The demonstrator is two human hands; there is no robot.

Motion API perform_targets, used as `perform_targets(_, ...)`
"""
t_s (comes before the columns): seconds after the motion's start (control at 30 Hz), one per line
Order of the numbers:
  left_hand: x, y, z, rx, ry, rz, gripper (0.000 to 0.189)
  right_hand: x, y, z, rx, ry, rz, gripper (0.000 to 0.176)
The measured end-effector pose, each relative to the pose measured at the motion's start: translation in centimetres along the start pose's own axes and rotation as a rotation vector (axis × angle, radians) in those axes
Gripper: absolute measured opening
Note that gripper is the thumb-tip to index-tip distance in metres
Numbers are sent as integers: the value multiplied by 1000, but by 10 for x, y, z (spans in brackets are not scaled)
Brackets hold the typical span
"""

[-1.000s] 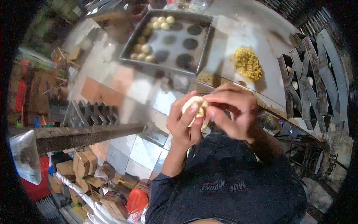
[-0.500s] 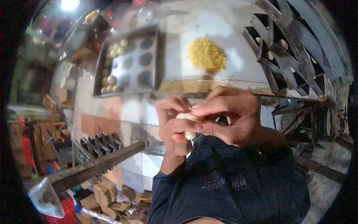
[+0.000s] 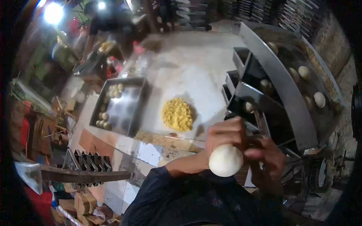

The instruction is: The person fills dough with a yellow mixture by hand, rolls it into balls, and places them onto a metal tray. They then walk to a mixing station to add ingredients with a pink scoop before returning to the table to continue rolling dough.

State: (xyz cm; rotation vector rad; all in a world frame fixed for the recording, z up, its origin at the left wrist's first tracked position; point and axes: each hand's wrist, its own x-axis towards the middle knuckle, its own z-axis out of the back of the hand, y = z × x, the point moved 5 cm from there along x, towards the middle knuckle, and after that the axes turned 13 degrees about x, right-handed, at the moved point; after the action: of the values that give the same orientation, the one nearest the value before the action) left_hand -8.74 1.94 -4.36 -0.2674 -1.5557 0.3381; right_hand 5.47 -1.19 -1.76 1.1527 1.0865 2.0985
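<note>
A smooth, pale dough ball (image 3: pixel 226 160) is held up close to the camera. My left hand (image 3: pixel 225 135) is closed round its back side. Right beside it is my right hand (image 3: pixel 266 158), blurred, with fingers bent near the ball; whether they grip anything is hidden. Beyond my hands a heap of yellow crumbly filling (image 3: pixel 177 115) lies on the pale tabletop (image 3: pixel 188 56). A dark metal tray (image 3: pixel 136 109) to the left holds several small dough balls (image 3: pixel 103 124) along its left side.
Black metal moulds (image 3: pixel 260 96) stand at the right beside a long metal-edged trough (image 3: pixel 281 83) with several dough balls. A wooden beam (image 3: pixel 86 175) and zigzag metal racks (image 3: pixel 88 162) are at lower left. People stand in the far left background.
Both hands have moved right with the dough, which now shows as a round ball rather than pinched between fingers. The camera view has shifted, bringing the right-hand trough into sight.
</note>
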Motion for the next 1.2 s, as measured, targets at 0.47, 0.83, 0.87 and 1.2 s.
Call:
perform_targets(0.47,68,0,-77,-85,572,504,43,62,77,149,-538,-36,230,29)
perform_targets(0.83,-17,1,22,206,139,604,33,217,-199,285,-958,296,-68,45)
perform_targets(0.87,-29,-3,38,255,81,645,33,210,-202,286,-1015,269,168,47)
perform_targets(1.2,-142,-165,138,781,-3,861,31,215,72,49,-828,211,866,28)
